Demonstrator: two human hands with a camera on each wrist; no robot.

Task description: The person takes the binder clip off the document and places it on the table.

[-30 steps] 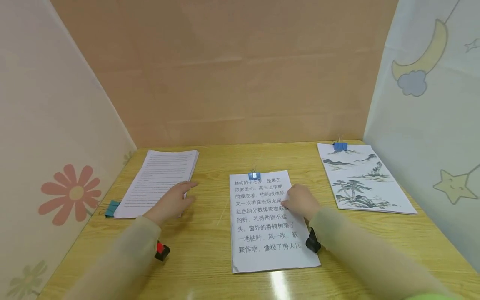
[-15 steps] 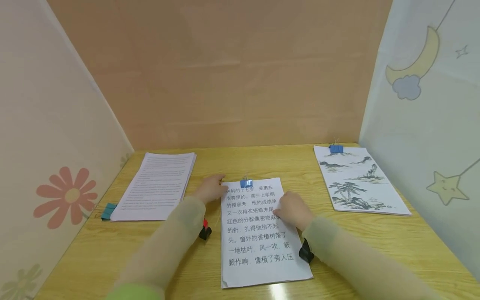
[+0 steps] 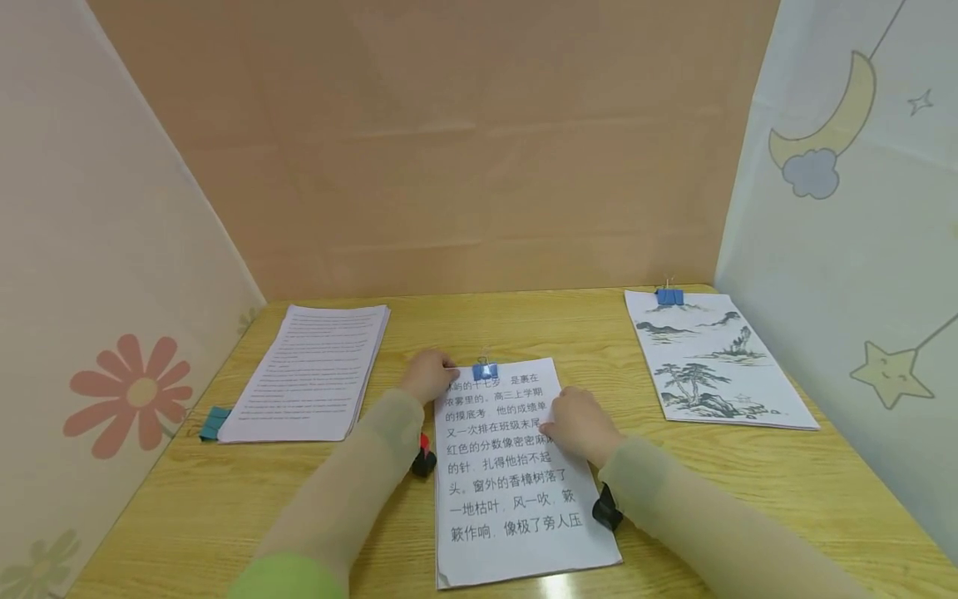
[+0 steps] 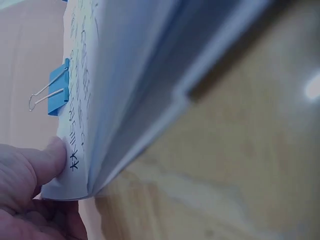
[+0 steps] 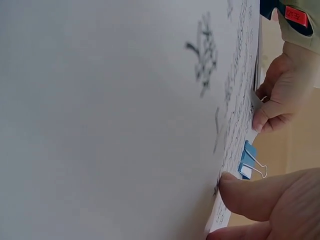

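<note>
A clipped stack of paper (image 3: pixel 516 499) with large printed Chinese characters lies at the middle of the table, its top edge held by a blue binder clip (image 3: pixel 485 371). My left hand (image 3: pixel 428 376) pinches the stack's upper left corner. In the left wrist view, the thumb (image 4: pixel 52 160) presses on the top sheet beside that clip, and the pages fan slightly apart along the side edge. On the opposite side, my right hand (image 3: pixel 587 426) grips the right edge. Its thumb (image 5: pixel 245 195) lies over the printed face in the right wrist view, with the fingers underneath mostly hidden.
At left on the wooden table (image 3: pixel 389 516) lies a stack of fine-printed pages (image 3: pixel 307 374), a teal binder clip (image 3: pixel 214 423) at its lower left. A stack with an ink landscape (image 3: pixel 718 358) and blue clip (image 3: pixel 669 296) lies at right. A brown partition (image 3: pixel 479 166) stands behind.
The left hand has moved right, from beside the left stack to the middle stack's upper left corner, and taken hold there. The right hand keeps its place on the right edge.
</note>
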